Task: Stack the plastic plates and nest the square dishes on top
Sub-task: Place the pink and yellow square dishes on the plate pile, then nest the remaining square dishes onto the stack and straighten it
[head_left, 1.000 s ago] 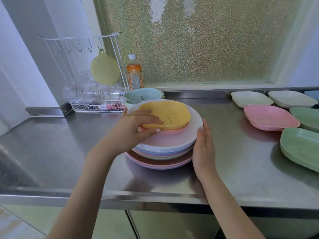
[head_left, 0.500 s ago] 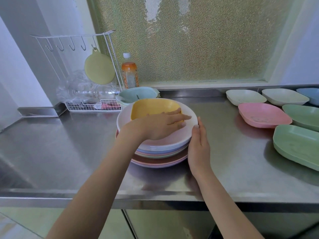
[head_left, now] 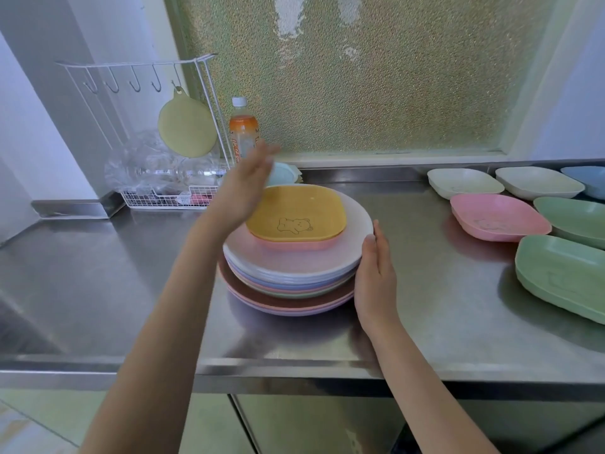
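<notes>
A stack of round pastel plates (head_left: 288, 267) stands in the middle of the steel counter. On top sits a yellow square dish (head_left: 296, 213) with a bear drawing, nested in a pink square dish (head_left: 294, 245). My left hand (head_left: 244, 188) hovers blurred above the stack's left rear, fingers straight and apart, holding nothing. My right hand (head_left: 375, 273) lies flat against the stack's right edge, fingers extended. To the right lie loose square dishes: a pink one (head_left: 497, 217), two green ones (head_left: 563, 276), two cream ones (head_left: 465, 183) and a blue one (head_left: 589, 178).
A white wire rack (head_left: 163, 198) with hooks, a round yellow-green pad (head_left: 186, 126) and crumpled plastic stands at the back left. An orange drink bottle (head_left: 243, 129) is behind the stack, next to a light blue dish (head_left: 281, 173). The counter's front edge (head_left: 294, 371) runs below my arms.
My left hand has let go of the yellow dish and lifted up and back to the left. The yellow dish now rests nested on top. My right hand stays against the stack.
</notes>
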`<state>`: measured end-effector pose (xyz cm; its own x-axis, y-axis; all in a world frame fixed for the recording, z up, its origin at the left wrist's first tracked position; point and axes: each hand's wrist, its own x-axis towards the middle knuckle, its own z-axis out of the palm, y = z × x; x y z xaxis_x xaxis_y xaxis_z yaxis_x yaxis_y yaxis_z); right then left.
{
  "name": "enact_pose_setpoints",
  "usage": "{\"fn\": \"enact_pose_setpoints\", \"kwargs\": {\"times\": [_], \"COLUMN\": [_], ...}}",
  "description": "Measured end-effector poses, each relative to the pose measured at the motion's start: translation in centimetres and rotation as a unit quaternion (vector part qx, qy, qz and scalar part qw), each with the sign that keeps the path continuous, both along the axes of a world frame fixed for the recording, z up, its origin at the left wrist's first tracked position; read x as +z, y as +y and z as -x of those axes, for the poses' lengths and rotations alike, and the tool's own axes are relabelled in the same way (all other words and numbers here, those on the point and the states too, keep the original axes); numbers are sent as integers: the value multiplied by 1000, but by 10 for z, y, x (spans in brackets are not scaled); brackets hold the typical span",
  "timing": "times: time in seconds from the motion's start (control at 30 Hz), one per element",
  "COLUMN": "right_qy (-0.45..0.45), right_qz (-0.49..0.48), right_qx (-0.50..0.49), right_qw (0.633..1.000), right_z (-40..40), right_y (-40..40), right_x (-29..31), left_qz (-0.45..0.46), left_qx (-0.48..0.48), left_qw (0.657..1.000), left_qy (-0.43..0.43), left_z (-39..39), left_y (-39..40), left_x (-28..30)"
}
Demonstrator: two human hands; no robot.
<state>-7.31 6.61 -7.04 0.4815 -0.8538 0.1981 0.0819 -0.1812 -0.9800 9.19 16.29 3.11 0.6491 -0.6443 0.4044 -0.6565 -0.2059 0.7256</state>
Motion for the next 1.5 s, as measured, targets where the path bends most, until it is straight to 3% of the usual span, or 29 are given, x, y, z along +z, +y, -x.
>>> {"fn": "enact_pose_setpoints", "kwargs": {"times": [0.07,0.13,0.23,0.3,0.47,0.73,1.07,1.27,1.4,1.5], "right_qy": [1,-1,-12,-14,-5,21,-6,60,154,376], "right_qz": [-1,-3,-16,-15,-12,-11,-23,46,208,215], "right_qx": [-1,2,8,11,10,-92,-149,-166,-263,-310], "right_qw": [1000,1000,1000,1000,1000,996,989,983,930,846], "right_z": [0,0,0,0,6,45,74,91,106,126], "right_y": [0,0,0,0,-9,-74,-117,-114,-113,-124], "right_x": [0,0,1,2,3,6,4,16,17,8], "left_qz": [103,97,131,168,207,150,125,159,139,120], "left_qx": [89,141,120,108,94,-15,-47,-18,-29,-3], "left_qw": [988,966,918,889,873,885,878,858,846,857], "left_qy": [78,194,355,411,431,441,459,488,514,501], "left_z": [-8,-10,-2,13,32,55,79,57,53,55], "left_y": [25,48,60,53,32,-30,-79,-96,-113,-119], "left_x": [-4,-23,-63,-76,-77,-81,-91,-78,-74,-78]}}
